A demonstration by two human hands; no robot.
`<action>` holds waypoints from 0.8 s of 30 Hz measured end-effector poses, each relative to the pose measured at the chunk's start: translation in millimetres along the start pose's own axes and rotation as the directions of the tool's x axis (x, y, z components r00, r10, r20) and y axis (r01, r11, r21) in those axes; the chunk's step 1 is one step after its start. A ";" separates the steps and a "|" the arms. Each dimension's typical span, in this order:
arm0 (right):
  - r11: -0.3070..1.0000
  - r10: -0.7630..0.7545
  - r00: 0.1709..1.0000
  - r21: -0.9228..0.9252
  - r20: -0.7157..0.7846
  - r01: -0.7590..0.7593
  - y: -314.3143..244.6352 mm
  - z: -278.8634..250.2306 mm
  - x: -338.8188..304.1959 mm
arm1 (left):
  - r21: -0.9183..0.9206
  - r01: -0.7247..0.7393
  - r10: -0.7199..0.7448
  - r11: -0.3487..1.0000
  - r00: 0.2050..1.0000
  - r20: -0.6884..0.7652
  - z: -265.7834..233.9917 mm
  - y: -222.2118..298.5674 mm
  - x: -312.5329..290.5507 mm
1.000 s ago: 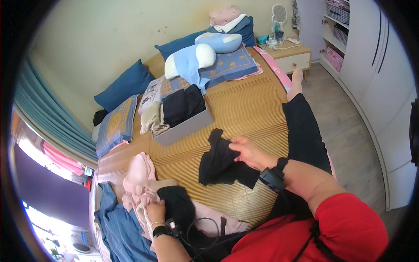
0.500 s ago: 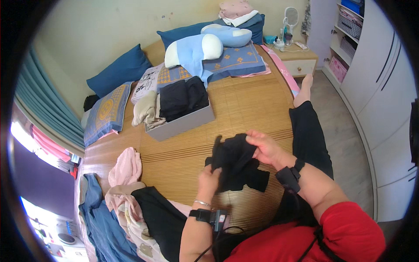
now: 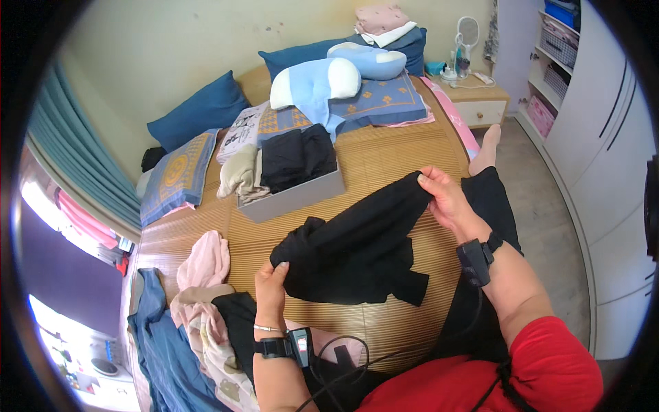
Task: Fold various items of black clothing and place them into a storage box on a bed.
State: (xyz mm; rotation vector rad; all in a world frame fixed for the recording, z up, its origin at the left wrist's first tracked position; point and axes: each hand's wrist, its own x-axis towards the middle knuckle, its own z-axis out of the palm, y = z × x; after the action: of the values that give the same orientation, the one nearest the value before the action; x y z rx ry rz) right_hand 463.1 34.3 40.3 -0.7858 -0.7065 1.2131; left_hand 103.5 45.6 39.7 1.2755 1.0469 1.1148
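Observation:
A black garment (image 3: 350, 240) is stretched between my two hands above the bamboo mat; its exact kind is unclear. My left hand (image 3: 270, 285) pinches its near left edge between thumb and fingers. Farther off to the right, my right hand (image 3: 446, 196) grips the upper right corner. The cloth slants upward from left to right, and its lower part hangs toward the mat, with a narrow end sticking out at the right. Beyond it stands a grey storage box (image 3: 295, 196) holding folded black clothes (image 3: 296, 158) and a beige garment (image 3: 240, 173).
Loose clothes lie at the left: a pink garment (image 3: 206, 261), blue denim (image 3: 168, 350) and a patterned cloth (image 3: 209, 343). Pillows (image 3: 312, 82) line the bed's far side. My outstretched leg (image 3: 491, 206) borders the right edge. A nightstand (image 3: 473, 103) and a wardrobe (image 3: 583, 117) stand beyond.
My hands have moved apart, the left one leftward and the right one up and to the right. The bunched black garment is now spread out between them.

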 end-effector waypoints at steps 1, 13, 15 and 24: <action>1.000 -0.017 1.000 0.015 0.013 0.017 -5.5 3.4 -0.3 | -0.123 0.000 0.001 0.992 1.000 0.003 2.8 3.6 -1.3; 0.985 -0.003 0.996 0.169 -0.090 0.018 -48.5 -18.2 1.6 | -0.674 -0.203 0.043 0.711 0.968 -0.246 -75.7 1.9 0.4; 0.971 0.008 0.987 0.239 -0.161 0.031 -52.9 -29.9 2.9 | -0.648 -0.243 0.027 0.722 0.946 -0.324 -95.7 3.6 -1.6; 0.933 0.044 0.951 0.353 -0.307 0.070 -68.2 -56.1 9.6 | -0.594 -0.271 -0.138 0.758 0.823 -0.552 -164.7 36.7 -18.0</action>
State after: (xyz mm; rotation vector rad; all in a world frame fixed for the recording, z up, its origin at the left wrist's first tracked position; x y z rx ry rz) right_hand 547.4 24.5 66.6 -0.6405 -0.2180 1.1307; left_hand -63.1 55.2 70.5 0.4014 0.8879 1.7958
